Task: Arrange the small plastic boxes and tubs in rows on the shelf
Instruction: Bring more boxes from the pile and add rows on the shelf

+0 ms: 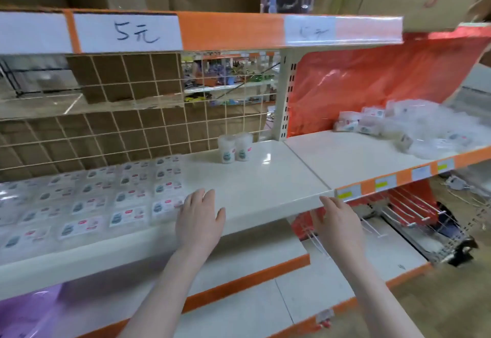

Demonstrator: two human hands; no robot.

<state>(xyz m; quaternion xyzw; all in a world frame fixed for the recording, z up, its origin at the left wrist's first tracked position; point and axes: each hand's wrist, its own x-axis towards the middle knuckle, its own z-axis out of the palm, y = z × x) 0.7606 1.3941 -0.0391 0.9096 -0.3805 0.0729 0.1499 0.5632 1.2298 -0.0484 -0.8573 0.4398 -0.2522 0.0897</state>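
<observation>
The left hand (199,215) lies flat over the front part of the white shelf (255,186), fingers straight and close together, holding nothing; its fingertips (198,194) sit just at the right edge of the rows of boxes. The right hand (336,222) hangs in front of the shelf's front lip, near the corner where two shelf boards meet, fingers stretched forward and loosely spread, also with nothing in it. Whether it touches the edge I cannot tell.

Out from the left hand, the small clear plastic boxes (111,199) lie flat in tidy rows across the left half of the shelf, labels facing up, packed side by side from the front edge back toward the wire grid (132,130) behind. Farther back, near the middle of the shelf and close to the grid, two round tubs (235,149) stand upright, touching each other, well apart from the rows.

To the right, past the upright post (285,93), the neighbouring shelf board (345,157) carries a loose heap of more boxes and clear wrappers (414,127), some tilted, some on their sides, in front of an orange plastic sheet (372,79). Yellow and white price tags (385,182) line that board's orange front strip. Overhead, the upper shelf's orange strip bears a white handwritten price card (127,33). Below right, white hooks (403,210) jut out from a rack.
</observation>
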